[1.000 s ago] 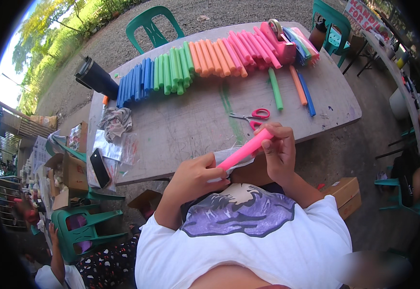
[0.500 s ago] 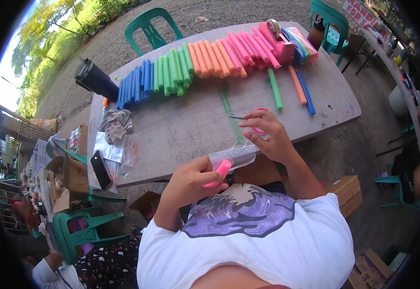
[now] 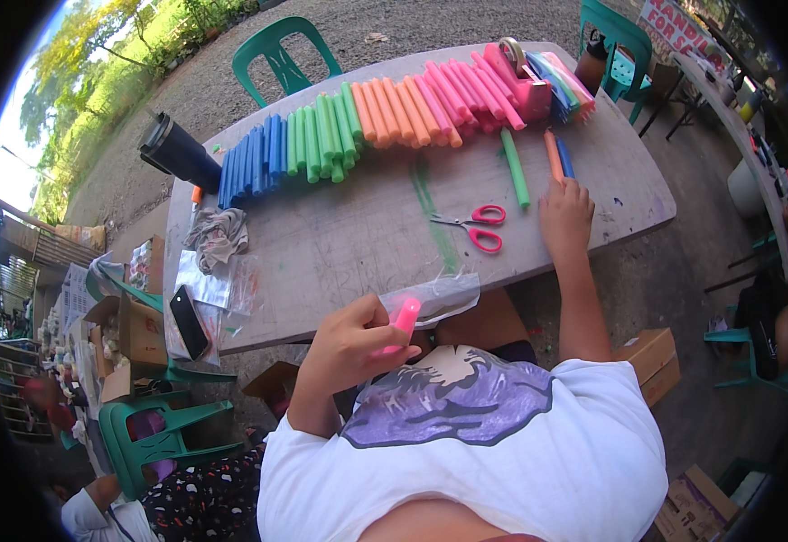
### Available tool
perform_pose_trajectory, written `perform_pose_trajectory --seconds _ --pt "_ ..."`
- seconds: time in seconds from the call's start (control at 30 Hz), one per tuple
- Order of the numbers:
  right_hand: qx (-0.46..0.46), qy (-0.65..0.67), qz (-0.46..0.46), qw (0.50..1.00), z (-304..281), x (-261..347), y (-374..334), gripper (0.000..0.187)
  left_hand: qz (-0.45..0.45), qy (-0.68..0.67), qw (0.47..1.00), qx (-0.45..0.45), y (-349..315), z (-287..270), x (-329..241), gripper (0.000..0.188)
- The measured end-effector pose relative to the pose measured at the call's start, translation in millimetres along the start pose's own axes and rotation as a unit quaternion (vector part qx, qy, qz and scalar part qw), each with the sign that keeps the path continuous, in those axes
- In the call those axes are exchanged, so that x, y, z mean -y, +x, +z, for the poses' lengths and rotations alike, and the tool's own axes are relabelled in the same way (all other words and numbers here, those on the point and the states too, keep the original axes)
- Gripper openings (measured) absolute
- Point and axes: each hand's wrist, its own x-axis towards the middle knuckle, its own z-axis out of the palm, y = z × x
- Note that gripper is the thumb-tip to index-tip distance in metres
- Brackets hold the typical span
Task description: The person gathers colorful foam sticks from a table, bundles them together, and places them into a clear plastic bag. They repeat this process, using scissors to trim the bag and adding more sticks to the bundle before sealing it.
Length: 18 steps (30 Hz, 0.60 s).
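My left hand (image 3: 347,341) is closed around a pink candle (image 3: 405,318) near the table's front edge, its rounded end pointing up and away. Beside it, a strip of clear plastic (image 3: 452,294) lies along the edge. My right hand (image 3: 566,221) reaches to the right part of the table, fingers closed over the lower end of an orange candle (image 3: 554,156). A blue candle (image 3: 564,158) lies against that one, its lower part hidden by the hand. Scissors with pink-red handles (image 3: 485,215) rest on the table, blades slightly apart. A green candle (image 3: 515,170) lies left of my right hand.
Rows of blue, green, orange and pink candles (image 3: 394,110) line the table's far side, ending at a pink tape dispenser (image 3: 522,86). A dark tumbler (image 3: 180,149), a crumpled cloth (image 3: 217,237), plastic bags (image 3: 204,275) and a phone (image 3: 190,322) are at the left. Green chairs (image 3: 285,56) surround the table.
My right hand has let go of the scissors, now lying on the table, and has moved right onto the orange candle. My left hand still holds the pink candle, turned slightly more upright.
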Motion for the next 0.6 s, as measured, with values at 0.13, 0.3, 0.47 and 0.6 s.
perform_pose_trajectory --seconds 0.13,0.3,0.47,0.6 --pt "0.007 0.059 -0.007 0.998 0.4 2.2 -13.3 0.040 0.000 -0.001 1.000 -0.001 2.8 1.2 -1.4 0.022" --pt "-0.208 0.292 -0.031 0.933 -38.5 3.8 -19.9 0.035 0.000 0.004 1.000 0.006 3.5 0.6 0.0 0.022" --pt "-0.179 0.663 -0.115 0.718 -86.3 27.3 -48.4 0.037 -0.009 0.019 0.999 0.028 6.0 1.2 -2.6 0.018" --pt "0.002 0.746 -0.212 0.631 -80.2 65.5 -85.6 0.042 0.004 0.009 1.000 0.027 10.5 9.5 -1.9 0.020"
